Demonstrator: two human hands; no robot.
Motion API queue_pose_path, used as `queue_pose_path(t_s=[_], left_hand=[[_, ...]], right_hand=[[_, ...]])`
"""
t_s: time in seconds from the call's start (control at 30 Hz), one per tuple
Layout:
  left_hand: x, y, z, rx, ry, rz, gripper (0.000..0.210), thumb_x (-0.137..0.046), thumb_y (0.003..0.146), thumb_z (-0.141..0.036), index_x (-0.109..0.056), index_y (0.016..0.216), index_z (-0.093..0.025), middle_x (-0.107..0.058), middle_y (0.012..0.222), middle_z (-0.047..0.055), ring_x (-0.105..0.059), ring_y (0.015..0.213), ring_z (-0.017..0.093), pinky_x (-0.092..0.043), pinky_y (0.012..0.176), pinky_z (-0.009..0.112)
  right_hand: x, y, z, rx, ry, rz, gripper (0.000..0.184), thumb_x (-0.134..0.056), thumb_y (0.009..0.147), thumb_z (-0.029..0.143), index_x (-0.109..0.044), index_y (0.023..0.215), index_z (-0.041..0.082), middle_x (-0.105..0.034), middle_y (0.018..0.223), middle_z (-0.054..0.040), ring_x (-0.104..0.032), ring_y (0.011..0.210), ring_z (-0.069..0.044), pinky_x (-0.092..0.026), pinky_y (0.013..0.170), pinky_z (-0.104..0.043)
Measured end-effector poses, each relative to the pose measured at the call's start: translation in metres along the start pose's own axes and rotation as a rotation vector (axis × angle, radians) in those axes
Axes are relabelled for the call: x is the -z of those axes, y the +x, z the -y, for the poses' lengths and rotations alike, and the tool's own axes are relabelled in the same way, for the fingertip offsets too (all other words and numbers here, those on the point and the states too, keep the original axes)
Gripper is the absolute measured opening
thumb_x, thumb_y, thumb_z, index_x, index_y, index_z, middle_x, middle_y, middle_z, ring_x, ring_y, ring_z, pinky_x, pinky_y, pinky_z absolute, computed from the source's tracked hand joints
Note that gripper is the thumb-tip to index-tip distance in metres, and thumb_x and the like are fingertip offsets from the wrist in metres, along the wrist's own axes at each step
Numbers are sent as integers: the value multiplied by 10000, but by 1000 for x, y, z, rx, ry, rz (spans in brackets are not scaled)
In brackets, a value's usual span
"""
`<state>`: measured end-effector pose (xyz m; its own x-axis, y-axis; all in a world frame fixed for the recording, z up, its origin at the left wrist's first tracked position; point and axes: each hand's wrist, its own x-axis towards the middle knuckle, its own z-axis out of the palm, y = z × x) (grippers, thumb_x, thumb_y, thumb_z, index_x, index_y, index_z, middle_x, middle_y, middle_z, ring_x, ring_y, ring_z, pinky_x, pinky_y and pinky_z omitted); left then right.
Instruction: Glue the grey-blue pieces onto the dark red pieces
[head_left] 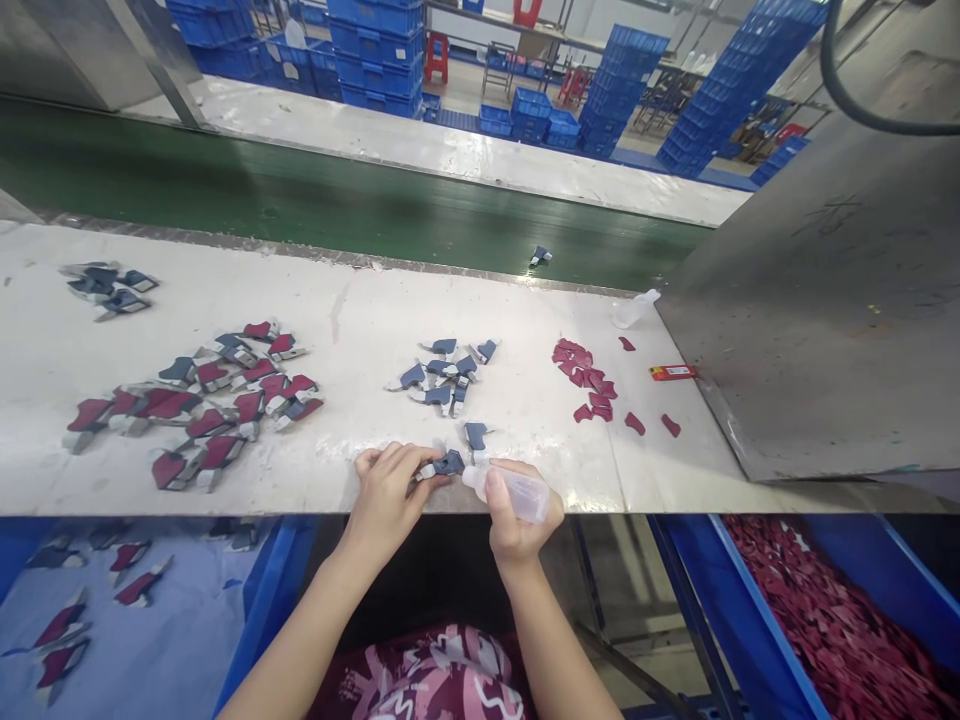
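Observation:
Near the table's front edge, my left hand (390, 493) is closed with thumb and fingers on a small dark blue and white moulded part (448, 463). My right hand (523, 512) grips a translucent squeeze bottle (521, 493) lying nearly level. Its tip points left and comes right up to the part; whether they touch I cannot tell. Just beyond sits another blue and white part (475, 434), with a cluster of similar parts (441, 372) farther back. To the right, dark red flat pieces (585, 375) lie in a loose pile.
Parts with red faces (217, 400) cover the table's left side. Behind runs a green conveyor belt (375, 205) carrying one part (540, 256). A metal housing (825, 300) stands right, near another clear bottle (636, 309). Blue bins (787, 620) flank me below.

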<state>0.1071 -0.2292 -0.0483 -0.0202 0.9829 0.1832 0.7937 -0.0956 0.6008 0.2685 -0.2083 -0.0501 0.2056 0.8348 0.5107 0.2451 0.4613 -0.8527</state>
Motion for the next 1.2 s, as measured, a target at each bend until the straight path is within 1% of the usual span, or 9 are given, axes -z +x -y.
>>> queue_pose_path(t_s=[0.3, 0.63, 0.8, 0.93, 1.2], left_hand=[[-1, 0, -1, 19, -7, -3, 94, -638, 893, -294, -648, 973, -245, -743, 916, -1, -646, 849, 202, -286, 883, 396], [-1, 0, 1, 20, -13, -15, 88, -639, 895, -284, -638, 974, -246, -741, 913, -5, -644, 829, 201, -280, 872, 404], [-1, 0, 0, 19, -12, -9, 90, -625, 896, -240, -634, 984, -248, -734, 906, -10, -646, 838, 207, -273, 878, 407], [-2, 0, 0, 19, -9, -6, 87, -619, 902, -231, -633, 987, -244, -731, 911, -6, -641, 842, 209, -267, 881, 409], [-1, 0, 1, 7, -8, -1, 93, -643, 910, -281, -635, 992, -238, -724, 910, -8, -647, 851, 205, -265, 890, 405]], right_hand=[[-6, 0, -4, -19, -37, 31, 131, -679, 825, 289, -721, 844, 166, -739, 724, -57, -719, 611, -211, -594, 551, -312], [-8, 3, -2, 27, -11, 61, 93, -679, 828, 237, -725, 843, 158, -744, 739, -62, -727, 632, -210, -602, 587, -311], [-5, 3, -2, -14, 14, 75, 98, -677, 834, 242, -725, 836, 157, -742, 733, -60, -727, 639, -218, -598, 585, -317], [-3, 1, -4, -45, 46, 68, 92, -662, 849, 229, -719, 822, 162, -728, 721, -49, -710, 628, -201, -575, 567, -299], [0, -2, -7, -40, 36, -4, 108, -641, 865, 223, -709, 804, 166, -709, 711, -40, -691, 635, -200, -549, 575, -310]])
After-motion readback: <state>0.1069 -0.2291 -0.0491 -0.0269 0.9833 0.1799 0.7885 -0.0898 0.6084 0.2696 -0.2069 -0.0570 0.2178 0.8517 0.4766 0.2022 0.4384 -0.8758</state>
